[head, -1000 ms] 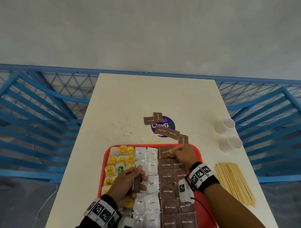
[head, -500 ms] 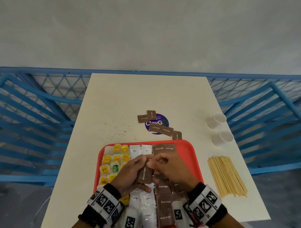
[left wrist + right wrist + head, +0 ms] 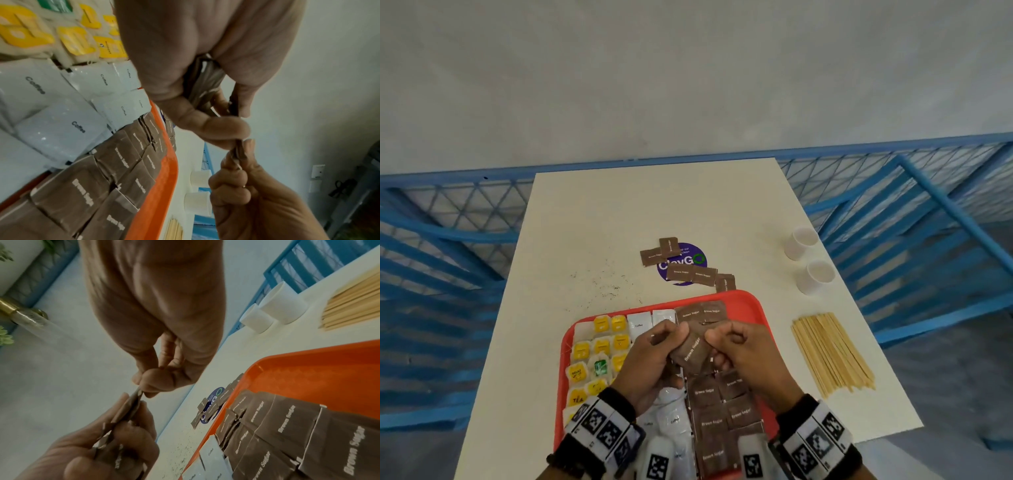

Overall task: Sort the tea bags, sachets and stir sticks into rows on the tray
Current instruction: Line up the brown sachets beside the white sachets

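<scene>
Both hands meet above the middle of the red tray [image 3: 750, 303], sharing a small stack of brown sugar sachets [image 3: 693, 349]. The left hand [image 3: 650, 363] keeps the stack wedged between curled fingers and thumb, which frees the right hand [image 3: 743, 356] to pinch the top edge of a single sachet with thumb and forefinger. In the wrist views the pinch sits at the stack's upper corner, probably so that one sachet can be peeled away without dragging its neighbours. How many sachets the stack holds I cannot tell.

On the tray the goods lie in bands running from its far rim towards the person: tea bags [image 3: 599, 346] with yellow tags along the tray's left side, white coffee sachets [image 3: 638, 323] next to them, then a brown sugar row [image 3: 717, 407] right of the tray's centre. The strip along the tray's right side shows bare red, likely kept for what is still outside.

Beyond the tray's far rim, several loose brown sachets [image 3: 690, 272] lie on the worktop [image 3: 619, 212], partly over a purple sticker [image 3: 693, 260]. The stir sticks [image 3: 832, 354] lie bundled on the worktop, to the right of the tray and apart from it, and two white cups [image 3: 808, 260] stand beyond them. I judge the sorting well along, with the sticks not yet begun.
</scene>
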Demonstrator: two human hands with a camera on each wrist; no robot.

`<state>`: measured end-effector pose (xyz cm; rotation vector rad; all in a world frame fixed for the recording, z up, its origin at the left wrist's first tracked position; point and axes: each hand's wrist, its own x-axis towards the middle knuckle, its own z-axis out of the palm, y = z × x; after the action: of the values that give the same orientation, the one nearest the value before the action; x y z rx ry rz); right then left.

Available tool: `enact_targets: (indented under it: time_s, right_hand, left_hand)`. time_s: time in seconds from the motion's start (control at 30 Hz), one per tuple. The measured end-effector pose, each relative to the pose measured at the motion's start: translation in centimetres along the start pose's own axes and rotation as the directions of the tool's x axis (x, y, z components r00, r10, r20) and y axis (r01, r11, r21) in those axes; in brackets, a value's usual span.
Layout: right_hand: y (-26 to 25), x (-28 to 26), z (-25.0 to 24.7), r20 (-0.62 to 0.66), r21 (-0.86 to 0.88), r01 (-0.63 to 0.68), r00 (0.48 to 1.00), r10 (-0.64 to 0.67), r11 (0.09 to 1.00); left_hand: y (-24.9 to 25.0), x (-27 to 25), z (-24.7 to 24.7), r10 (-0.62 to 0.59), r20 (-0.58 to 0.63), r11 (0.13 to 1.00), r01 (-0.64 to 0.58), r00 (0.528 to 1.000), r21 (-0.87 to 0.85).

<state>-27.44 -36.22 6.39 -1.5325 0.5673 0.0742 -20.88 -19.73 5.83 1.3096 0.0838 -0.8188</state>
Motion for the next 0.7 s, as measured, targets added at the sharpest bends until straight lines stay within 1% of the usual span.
enact_targets:
  time_s: [0.1,0.2,0.3,0.37,0.43,0.47,0.53,0.6,0.7]
  right_hand:
    - [0.0,0.1,-0.2,-0.029,0.089,0.018,0.999,-0.016,0.996]
    - [-0.2,0.0,-0.1,0.003,0.190,0.023,1.000,-0.024,0.981]
    - [-0.1,-0.1,0.1,0.034,0.278,0.002,0.999,-0.012,0.961]
    - [-0.2,-0.1,0.4,0.037,0.344,-0.018,0.999,0.005,0.939]
    - [0.0,0.0,0.6,0.021,0.391,-0.017,1.000,0.010,0.920]
    - [0.1,0.0,0.7,0.012,0.403,-0.016,1.000,0.012,0.915]
    - [0.4,0.0,0.8,0.010,0.414,-0.018,1.000,0.015,0.910]
    - [0.5,-0.1,0.7,0.048,0.418,-0.042,0.999,0.025,0.908]
    - [0.9,-0.1,0.3,0.101,0.350,-0.084,0.994,0.052,0.933]
  left_hand:
    - [0.1,0.0,0.1,-0.045,0.014,0.992,0.047,0.999,-0.113]
    - [0.2,0.0,0.0,-0.103,-0.015,0.955,0.095,0.995,-0.281]
    - [0.2,0.0,-0.5,-0.104,-0.021,0.899,0.085,0.994,-0.429]
    - [0.5,-0.1,-0.8,-0.092,0.000,0.886,0.082,0.996,-0.456]
    - [0.8,-0.1,-0.9,-0.086,0.016,0.910,0.085,0.996,-0.406]
    - [0.8,0.0,-0.9,-0.075,0.015,0.940,0.076,0.997,-0.333]
    - [0.6,0.2,-0.7,-0.025,0.008,0.992,0.026,1.000,-0.122]
    - [0.0,0.4,-0.9,0.029,0.012,0.999,-0.029,1.000,0.018]
    - [-0.4,0.4,-1.3,0.042,0.037,0.990,-0.047,0.998,0.135]
